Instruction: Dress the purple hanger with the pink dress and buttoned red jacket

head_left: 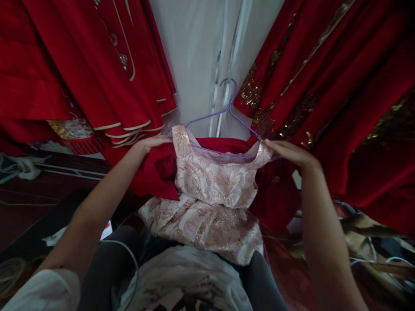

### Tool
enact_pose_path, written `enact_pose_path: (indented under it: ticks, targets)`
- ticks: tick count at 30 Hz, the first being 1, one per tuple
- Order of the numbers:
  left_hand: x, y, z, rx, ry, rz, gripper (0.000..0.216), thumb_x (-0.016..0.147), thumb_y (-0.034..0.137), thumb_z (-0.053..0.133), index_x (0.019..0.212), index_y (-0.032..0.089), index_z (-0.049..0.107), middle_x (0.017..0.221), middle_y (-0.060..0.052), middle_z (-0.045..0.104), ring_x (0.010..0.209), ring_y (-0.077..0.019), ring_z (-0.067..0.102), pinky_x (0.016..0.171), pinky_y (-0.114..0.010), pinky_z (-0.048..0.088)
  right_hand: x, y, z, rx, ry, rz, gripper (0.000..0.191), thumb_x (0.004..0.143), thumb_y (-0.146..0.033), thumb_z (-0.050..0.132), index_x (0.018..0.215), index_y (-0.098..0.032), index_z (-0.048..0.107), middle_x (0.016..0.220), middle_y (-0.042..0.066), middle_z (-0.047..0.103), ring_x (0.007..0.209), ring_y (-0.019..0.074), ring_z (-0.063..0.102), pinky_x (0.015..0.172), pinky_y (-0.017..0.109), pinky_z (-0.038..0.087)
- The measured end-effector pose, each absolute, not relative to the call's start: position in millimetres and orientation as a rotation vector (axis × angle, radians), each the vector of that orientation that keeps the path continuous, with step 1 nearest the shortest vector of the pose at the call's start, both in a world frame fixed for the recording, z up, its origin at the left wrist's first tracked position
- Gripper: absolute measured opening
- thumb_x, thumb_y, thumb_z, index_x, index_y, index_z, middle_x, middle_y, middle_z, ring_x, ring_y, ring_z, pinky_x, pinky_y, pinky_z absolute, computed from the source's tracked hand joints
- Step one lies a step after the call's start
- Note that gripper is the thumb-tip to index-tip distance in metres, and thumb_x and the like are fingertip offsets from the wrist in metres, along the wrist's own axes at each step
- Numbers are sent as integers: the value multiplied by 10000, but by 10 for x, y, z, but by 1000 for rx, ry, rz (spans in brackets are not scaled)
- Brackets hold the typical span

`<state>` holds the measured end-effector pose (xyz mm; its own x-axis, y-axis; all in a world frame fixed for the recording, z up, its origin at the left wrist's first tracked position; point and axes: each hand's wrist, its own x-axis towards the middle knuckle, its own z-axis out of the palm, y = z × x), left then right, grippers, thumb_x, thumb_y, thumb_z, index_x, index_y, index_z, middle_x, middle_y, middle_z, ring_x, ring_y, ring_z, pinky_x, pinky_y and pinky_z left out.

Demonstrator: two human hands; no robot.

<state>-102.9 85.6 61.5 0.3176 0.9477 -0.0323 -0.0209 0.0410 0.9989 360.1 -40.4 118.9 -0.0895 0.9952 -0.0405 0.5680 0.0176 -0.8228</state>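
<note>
A small pink dress with gold pattern (210, 190) hangs on a purple wire hanger (223, 116) in front of me. Behind it lies a red garment (158, 168). My left hand (152, 142) grips the dress's left shoulder strap and the hanger's end, fingers closed on the cloth. On the other side, my right hand (287, 152) holds the right shoulder at the hanger's other end, fingers pressed together on the fabric. The skirt drapes down over my lap.
Red garments with gold trim (97, 65) hang at the left, more red embroidered garments (324, 86) at the right. A pale wall (201, 52) shows between them. White cables (372, 259) lie on the floor at the right, a white cloth (26, 168) at the left.
</note>
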Motion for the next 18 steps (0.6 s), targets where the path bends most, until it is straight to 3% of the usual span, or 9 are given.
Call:
enact_pose_path:
  ticks: [3,5,7,10,15,18]
  targets:
    - [-946,921,629,1208,860,934,241,703,36,571,909,154,610,786,-32,686,734,-152,680,818,-335,547,3541,-368,1073,-1425,-1583,731,459,701,-619,681,901,-207,685,833,27,698,741,167,633,693,289,524]
    - [-892,968,659,1101,804,1016,193,728,65,507,880,155,586,742,-26,661,698,-149,665,785,-332,552,3505,-303,995,-1370,-1549,668,446,685,-575,718,943,-214,677,831,17,692,730,153,627,680,275,520]
    - [-846,999,699,1038,772,1109,169,781,167,450,859,148,598,675,-24,627,623,-148,626,699,-312,554,3482,-247,925,-1355,-1553,638,423,693,-551,721,937,-208,679,823,15,689,721,143,622,670,261,513]
    - [-770,1011,762,1152,797,1197,375,862,379,380,921,132,656,665,-30,616,587,-139,578,614,-270,522,3462,-224,856,-1358,-1551,596,369,709,-518,720,889,-198,692,807,17,690,705,135,617,665,254,508]
    - [-606,1025,822,1709,1014,1369,444,714,536,685,923,146,725,839,-40,695,740,-141,598,648,-211,462,3448,-245,819,-1276,-1475,527,280,709,-458,726,841,-212,702,782,10,695,692,141,625,652,263,513]
    - [-582,1085,775,1801,1029,1498,469,678,558,714,883,137,745,855,-51,713,768,-151,601,655,-215,445,3512,-217,770,-1291,-1389,433,241,726,-427,708,841,-216,701,789,18,702,707,160,642,663,285,526]
